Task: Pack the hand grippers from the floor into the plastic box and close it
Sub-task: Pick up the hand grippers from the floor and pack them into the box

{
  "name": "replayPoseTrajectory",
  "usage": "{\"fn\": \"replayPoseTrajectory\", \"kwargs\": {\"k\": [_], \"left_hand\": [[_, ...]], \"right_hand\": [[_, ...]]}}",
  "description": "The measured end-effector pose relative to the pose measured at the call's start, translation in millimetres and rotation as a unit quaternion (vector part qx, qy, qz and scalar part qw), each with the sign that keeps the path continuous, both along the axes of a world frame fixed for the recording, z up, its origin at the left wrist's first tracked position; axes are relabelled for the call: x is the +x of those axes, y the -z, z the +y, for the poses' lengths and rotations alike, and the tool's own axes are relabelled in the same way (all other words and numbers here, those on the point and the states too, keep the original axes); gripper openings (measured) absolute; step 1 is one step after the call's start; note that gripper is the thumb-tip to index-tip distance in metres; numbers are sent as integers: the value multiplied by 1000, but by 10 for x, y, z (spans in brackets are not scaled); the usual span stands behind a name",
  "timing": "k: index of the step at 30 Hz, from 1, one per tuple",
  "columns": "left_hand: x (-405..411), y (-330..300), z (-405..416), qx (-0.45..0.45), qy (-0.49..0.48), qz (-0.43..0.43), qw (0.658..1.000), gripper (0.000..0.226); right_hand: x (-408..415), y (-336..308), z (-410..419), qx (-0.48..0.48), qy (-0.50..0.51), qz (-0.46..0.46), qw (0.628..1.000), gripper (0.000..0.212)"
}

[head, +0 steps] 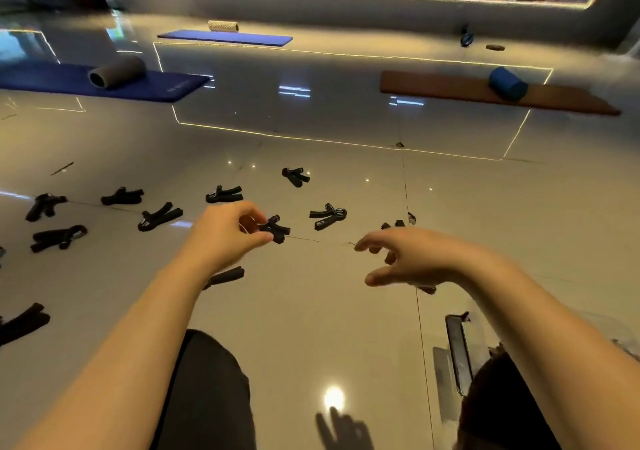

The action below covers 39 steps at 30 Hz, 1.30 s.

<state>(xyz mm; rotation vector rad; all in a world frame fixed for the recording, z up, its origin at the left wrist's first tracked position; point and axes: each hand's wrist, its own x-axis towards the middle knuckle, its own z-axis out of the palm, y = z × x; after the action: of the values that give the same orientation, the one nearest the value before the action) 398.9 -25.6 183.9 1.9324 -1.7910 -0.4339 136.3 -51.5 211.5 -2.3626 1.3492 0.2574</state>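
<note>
With our left hand [228,233] we pinch a small black foam-handled hand gripper [275,229] between thumb and curled fingers, just above the glossy beige tiled floor [311,311]. Our right hand [412,259] hovers nearby, fingers spread loosely and holding nothing. More black hand grippers [159,216] lie scattered across the floor, and the clear plastic box [485,338] sits low at our right, partly hidden by the forearm.

Two blue mats [145,85], a brown mat [450,91], three foam rollers [117,71] and a phone [458,349] were seen on the glossy floor [311,127].
</note>
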Motion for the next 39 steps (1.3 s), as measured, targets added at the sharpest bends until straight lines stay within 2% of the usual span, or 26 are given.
{"fn": "replayPoseTrajectory", "kwargs": {"k": [4, 6, 7, 9, 10, 13, 14, 19, 23, 25, 28, 30, 33, 34, 35, 37, 39], "left_hand": [[-348, 134, -566, 33, 60, -7, 998, 25], [-537, 227, -781, 57, 100, -25, 993, 24], [-628, 280, -871, 61, 113, -24, 991, 24], [-797, 370, -1018, 58, 129, 2, 990, 23], [-895, 409, -1074, 55, 135, 19, 989, 21], [-1223, 537, -1171, 51, 148, 41, 987, 21], [-1332, 587, -1202, 53, 152, 33, 986, 22], [-1583, 706, -1564, 123, 187, -66, 972, 33], [-1516, 556, -2007, 118, 185, -198, 955, 37], [-1557, 519, -2126, 96, 204, -250, 941, 38], [-1643, 613, -2229, 64, 255, -279, 924, 43], [-1677, 784, -2294, 74, 298, -343, 888, 55], [-1670, 1113, -2433, 75, 365, -496, 785, 75], [-1651, 1227, -2493, 70, 382, -509, 768, 80], [-1634, 1345, -2554, 71, 392, -504, 766, 83], [-1604, 1594, -2685, 89, 391, -474, 784, 90], [-1580, 1870, -2820, 125, 381, -462, 791, 96]], "right_hand": [[-231, -311, -254, -82, 73, -76, 991, 54], [-419, -155, -386, -58, 118, -80, 988, 58], [-493, -37, -455, -8, 134, -54, 989, 63], [-580, 157, -661, 100, 141, 68, 983, 74], [-590, 200, -775, 106, 138, 101, 980, 75], [-606, 272, -1067, 1, 130, 54, 990, 75], [-628, 316, -1136, -8, 129, 44, 991, 76], [-838, 494, -1309, 115, 119, 81, 983, 76], [-919, 565, -1397, 104, 122, 45, 986, 76], [-937, 638, -1417, 104, 110, 63, 986, 76], [-969, 770, -1494, 111, 112, 92, 983, 75], [-986, 879, -1589, 119, 108, 112, 981, 74], [-994, 1105, -1781, 120, 87, 168, 975, 74], [-994, 1207, -1856, 119, 81, 183, 972, 74], [-992, 1324, -1931, 117, 77, 195, 971, 74], [-991, 1607, -2065, 110, 67, 210, 969, 74], [-976, 1930, -2151, 131, 72, 192, 970, 76]]}}
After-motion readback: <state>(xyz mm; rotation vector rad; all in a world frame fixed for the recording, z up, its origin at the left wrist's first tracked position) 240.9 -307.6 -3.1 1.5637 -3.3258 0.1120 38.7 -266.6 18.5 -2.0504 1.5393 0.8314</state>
